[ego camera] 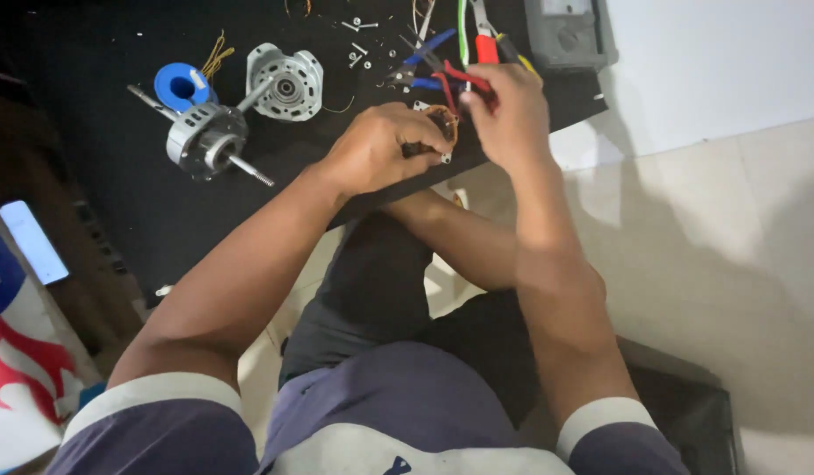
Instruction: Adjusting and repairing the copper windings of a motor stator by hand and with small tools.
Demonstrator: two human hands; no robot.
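seated person's lap and forearms nearest; left hand (372, 149) grips a small copper-wound coil piece (442, 123) at the near edge of the black mat (116, 62), right hand (508, 119) clenched on red-handled pliers (467, 79) working at it. motor rotor (209, 141) and end housing (285, 81) lie dismantled, coil work judged unfinished. loose screws (358, 54) and blue pliers (424, 53) crowd behind the hands; open floor (732, 264) right.

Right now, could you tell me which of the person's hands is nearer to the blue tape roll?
Left. The left hand is right of the blue tape roll, holding the coil part; the right hand is farther right.
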